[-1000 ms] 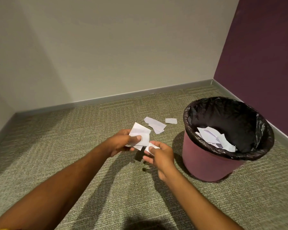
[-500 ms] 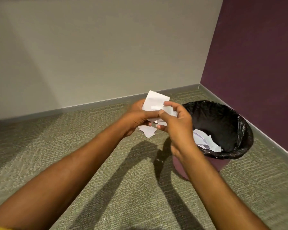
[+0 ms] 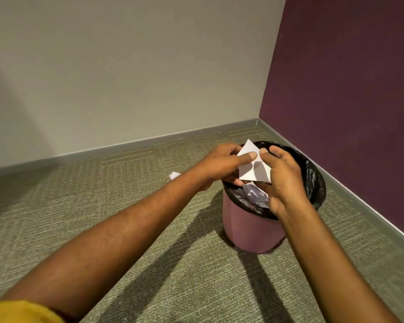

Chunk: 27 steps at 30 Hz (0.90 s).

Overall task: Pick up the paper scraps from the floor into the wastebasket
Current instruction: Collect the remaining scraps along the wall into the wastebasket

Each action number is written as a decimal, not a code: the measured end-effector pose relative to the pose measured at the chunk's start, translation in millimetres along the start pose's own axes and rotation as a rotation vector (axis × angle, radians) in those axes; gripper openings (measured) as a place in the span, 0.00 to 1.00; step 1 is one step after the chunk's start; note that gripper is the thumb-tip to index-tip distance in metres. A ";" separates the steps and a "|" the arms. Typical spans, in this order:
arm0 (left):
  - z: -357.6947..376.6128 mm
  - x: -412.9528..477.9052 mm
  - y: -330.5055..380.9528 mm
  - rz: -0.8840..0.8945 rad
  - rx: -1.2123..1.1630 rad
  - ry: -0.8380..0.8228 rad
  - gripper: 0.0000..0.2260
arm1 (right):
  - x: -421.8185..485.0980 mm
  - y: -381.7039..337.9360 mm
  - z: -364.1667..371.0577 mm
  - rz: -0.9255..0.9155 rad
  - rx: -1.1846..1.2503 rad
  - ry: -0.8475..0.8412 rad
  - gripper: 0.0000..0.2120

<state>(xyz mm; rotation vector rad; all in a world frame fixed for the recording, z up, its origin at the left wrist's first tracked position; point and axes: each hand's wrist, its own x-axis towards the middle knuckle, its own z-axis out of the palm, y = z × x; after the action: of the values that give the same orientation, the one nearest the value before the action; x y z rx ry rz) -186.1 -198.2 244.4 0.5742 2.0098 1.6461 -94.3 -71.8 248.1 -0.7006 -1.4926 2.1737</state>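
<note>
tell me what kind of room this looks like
Likely a corner of an office or similar indoor room: low-pile carpet, a grey baseboard along the walls, and a bag-lined wastebasket.

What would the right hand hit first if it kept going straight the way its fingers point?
The right hand would meet the white paper scrap it holds, then probably the left hand pinching the same scrap. The wastebasket seems to lie below that line.
</note>
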 end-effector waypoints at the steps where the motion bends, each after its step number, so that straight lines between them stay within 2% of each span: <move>1: 0.1 0.8 0.2 -0.004 0.003 -0.009 0.17 | 2.0 0.3 -2.6 -0.005 -0.003 0.011 0.21; 6: -2.8 0.0 2.5 0.029 0.066 -0.004 0.15 | 8.5 5.4 -9.0 -0.030 -0.013 0.046 0.19; 11: -13.0 3.1 0.8 0.063 0.008 0.005 0.15 | 8.0 9.5 -4.7 -0.098 -0.041 0.075 0.16; 17: -31.6 12.8 -18.7 0.155 -0.064 0.237 0.12 | -8.2 19.7 21.6 -0.249 -0.105 0.030 0.13; 23: -63.3 17.9 -72.2 0.063 0.075 0.437 0.09 | -39.5 58.4 62.8 -0.404 -0.279 -0.203 0.14; 27: -87.9 12.7 -123.8 -0.076 0.228 0.483 0.03 | -39.1 106.3 81.9 -0.383 -0.522 -0.350 0.15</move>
<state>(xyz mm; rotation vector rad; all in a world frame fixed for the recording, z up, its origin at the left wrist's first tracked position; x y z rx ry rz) -251.7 -282.9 136.1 0.1755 2.5515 1.6333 -119.0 -191.1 179.6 -0.1499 -2.2045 1.6814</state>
